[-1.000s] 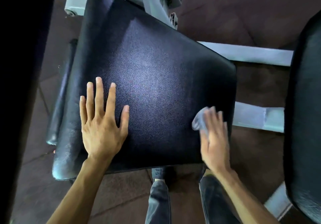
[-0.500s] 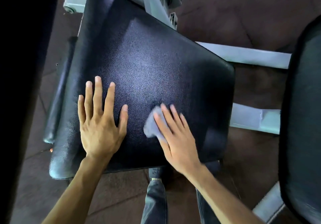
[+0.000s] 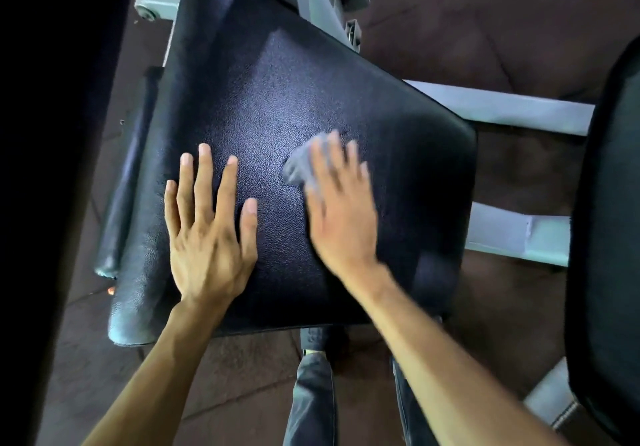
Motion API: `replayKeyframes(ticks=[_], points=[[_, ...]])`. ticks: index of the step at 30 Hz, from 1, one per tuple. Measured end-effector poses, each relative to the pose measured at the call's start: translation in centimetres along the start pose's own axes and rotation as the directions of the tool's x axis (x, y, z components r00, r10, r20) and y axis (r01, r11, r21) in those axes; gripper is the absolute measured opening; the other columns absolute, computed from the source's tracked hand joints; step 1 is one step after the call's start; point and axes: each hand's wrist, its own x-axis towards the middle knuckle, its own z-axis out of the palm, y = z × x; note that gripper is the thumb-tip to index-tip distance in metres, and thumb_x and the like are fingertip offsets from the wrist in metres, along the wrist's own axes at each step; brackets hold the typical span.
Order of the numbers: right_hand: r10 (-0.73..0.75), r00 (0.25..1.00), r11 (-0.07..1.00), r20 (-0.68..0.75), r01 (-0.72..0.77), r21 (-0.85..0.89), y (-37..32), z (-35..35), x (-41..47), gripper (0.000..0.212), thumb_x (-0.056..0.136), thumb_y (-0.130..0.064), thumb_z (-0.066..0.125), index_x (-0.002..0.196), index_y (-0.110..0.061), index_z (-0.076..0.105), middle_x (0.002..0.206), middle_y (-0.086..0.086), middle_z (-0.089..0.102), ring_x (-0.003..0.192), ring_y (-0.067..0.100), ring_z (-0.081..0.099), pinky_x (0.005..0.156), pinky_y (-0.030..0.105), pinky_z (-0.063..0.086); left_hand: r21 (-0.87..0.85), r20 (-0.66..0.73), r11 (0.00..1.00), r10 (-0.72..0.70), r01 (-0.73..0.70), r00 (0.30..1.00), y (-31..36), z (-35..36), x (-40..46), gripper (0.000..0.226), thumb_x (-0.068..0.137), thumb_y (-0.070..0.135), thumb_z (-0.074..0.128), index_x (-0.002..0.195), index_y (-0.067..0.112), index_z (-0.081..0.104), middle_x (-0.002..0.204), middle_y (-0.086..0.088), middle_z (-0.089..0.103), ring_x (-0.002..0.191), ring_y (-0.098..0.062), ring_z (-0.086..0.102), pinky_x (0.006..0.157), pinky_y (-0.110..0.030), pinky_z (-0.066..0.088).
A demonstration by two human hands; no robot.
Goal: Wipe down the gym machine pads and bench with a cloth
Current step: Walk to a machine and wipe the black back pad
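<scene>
The person leans over a broad black textured vinyl pad (image 3: 311, 106) mounted on a pale grey steel machine frame (image 3: 498, 106). The left hand (image 3: 207, 231) lies flat on the pad near its front left part, fingers spread, holding nothing, and seems to brace the body. The right hand (image 3: 341, 210) presses a small crumpled grey-blue cloth (image 3: 299, 168) against the middle of the pad; the cloth sits under the fingertips and peeks out on their left side. That hand is blurred, so I cannot tell how tightly the fingers hold the cloth, only that they lie flat over it.

Judging from this, the wipe of this pad is under way and not finished. The cloth is at the centre, while the far end towards the frame, the right edge and the dull, dusty-looking front left corner (image 3: 131, 321) show no clear sign of being done. A slim black padded roll (image 3: 124, 186) along the pad's left edge and a second black pad (image 3: 609, 237) at the right of the view remain to be wiped, as far as I can judge
</scene>
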Motion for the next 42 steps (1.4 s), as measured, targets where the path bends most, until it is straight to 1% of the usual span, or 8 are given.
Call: replayKeyframes(ticks=[5,13,20,23,26,28,35,42], points=[[-0.418,0.87,0.89,0.261,0.449,-0.072,3.7,-0.8,-11.8,0.07,0.093,-0.034,0.05,0.154,-0.026,0.016,0.162,0.004,0.015,0.151,0.026,0.012,0.117,0.052,0.025,-0.034,0.004,0.999,0.002,-0.002,1.0,-0.4,-0.1,0.0,0.054,0.106,0.038,0.022,0.153,0.014,0.033,0.165,-0.011,0.02,0.154,-0.027,0.015,0.127,-0.043,0.01],[0.191,0.981,0.981,-0.026,-0.192,-0.015,4.7,-1.4,7.1,0.056,0.101,-0.036,0.026,0.154,-0.019,0.016,0.162,0.007,0.018,0.149,0.035,0.012,0.117,0.056,0.022,-0.146,-0.049,0.989,-0.028,0.02,0.998,-0.3,-0.1,0.0,0.056,0.106,0.036,0.023,0.155,0.011,0.026,0.163,-0.008,0.027,0.154,-0.02,0.017,0.127,-0.039,0.01],[-0.283,0.958,0.958,0.041,0.285,-0.039,-6.5,0.7,7.4,0.056,0.101,-0.035,0.028,0.154,-0.021,0.018,0.163,0.002,0.015,0.15,0.028,0.01,0.12,0.048,0.018,-0.542,-0.171,0.84,-0.13,0.017,0.977,-0.2,-1.2,-0.1,0.048,0.104,0.008,0.03,0.149,-0.009,0.028,0.159,-0.025,0.025,0.151,-0.027,0.025,0.124,-0.043,0.023],[-0.29,0.94,0.944,0.181,0.249,0.218,-7.4,0.2,-0.8,0.061,0.1,-0.034,0.038,0.154,-0.025,0.012,0.164,-0.003,0.003,0.151,0.021,-0.004,0.123,0.047,0.007,-0.583,-0.15,0.812,-0.134,0.022,0.98,-0.9,-2.1,-0.3,0.049,0.101,0.004,0.03,0.148,-0.011,0.027,0.158,-0.028,0.024,0.151,-0.026,0.024,0.124,-0.033,0.02],[-0.16,0.943,0.742,0.29,-0.079,0.666,-6.6,-1.5,-1.3,0.06,0.099,-0.031,0.045,0.153,-0.029,0.018,0.163,-0.01,0.001,0.149,0.005,-0.013,0.122,0.032,-0.011,-0.58,-0.122,0.813,-0.157,0.058,0.98,-0.6,-2.5,-0.5,0.048,0.102,0.007,0.033,0.147,-0.008,0.033,0.159,-0.025,0.025,0.151,-0.023,0.025,0.124,-0.03,0.02],[-0.034,0.974,0.678,0.224,-0.142,0.721,-3.8,-2.4,0.1,0.054,0.099,-0.032,0.044,0.151,-0.028,0.027,0.162,-0.008,0.009,0.149,0.003,-0.007,0.121,0.034,-0.011,-0.498,-0.123,0.864,-0.154,0.073,0.98,1.0,-2.8,-1.7,0.047,0.102,0.011,0.039,0.146,-0.004,0.038,0.159,-0.022,0.028,0.151,-0.026,0.026,0.124,-0.038,0.022],[-0.002,0.998,0.994,0.067,-0.005,0.105,4.2,-0.3,0.4,0.057,0.101,-0.044,0.029,0.154,-0.024,0.017,0.164,0.006,0.005,0.151,0.023,-0.002,0.123,0.047,0.006,0.018,0.079,0.99,-0.14,0.139,0.987,7.8,0.9,0.0,0.064,0.103,0.042,0.037,0.157,0.011,0.022,0.166,-0.016,0.011,0.155,-0.03,0.008,0.126,-0.048,0.011],[-0.005,0.996,0.994,0.088,-0.004,0.107,4.2,-0.5,0.5,0.058,0.101,-0.045,0.031,0.154,-0.026,0.016,0.164,0.005,0.004,0.152,0.023,-0.002,0.123,0.047,0.007,0.183,0.069,0.953,-0.258,0.242,0.964,2.5,-0.4,-7.2,0.059,0.106,0.035,0.032,0.158,0.011,0.016,0.167,-0.007,0.012,0.155,-0.02,0.011,0.126,-0.044,0.005]])
